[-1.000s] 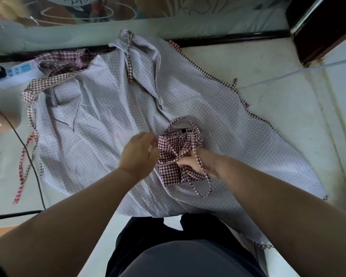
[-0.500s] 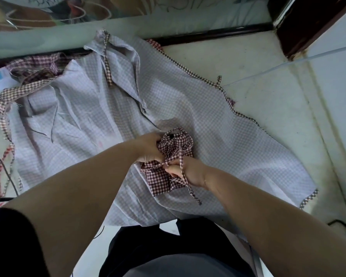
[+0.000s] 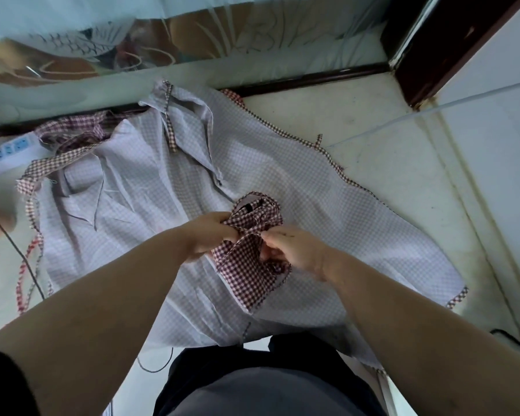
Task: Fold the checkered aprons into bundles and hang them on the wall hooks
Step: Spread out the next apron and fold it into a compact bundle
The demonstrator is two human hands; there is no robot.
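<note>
A small red-and-white checkered apron bundle is held up over the floor between both hands. My left hand grips its upper left part, fingers curled into the cloth. My right hand pinches a checkered strap against the bundle's right side. Beneath them a large pale checkered apron lies spread inside out on the floor, with red checkered trim along its edge and loose straps trailing at the left. No wall hooks are in view.
A white power strip lies at the far left by the wall, and a dark cable runs across the floor there. A frosted glass panel stands behind. A dark door frame is at the upper right.
The hands have stayed on the bundle and turned it; the strap loop that hung below it is now drawn in against the cloth. The camera has tilted up a little.
</note>
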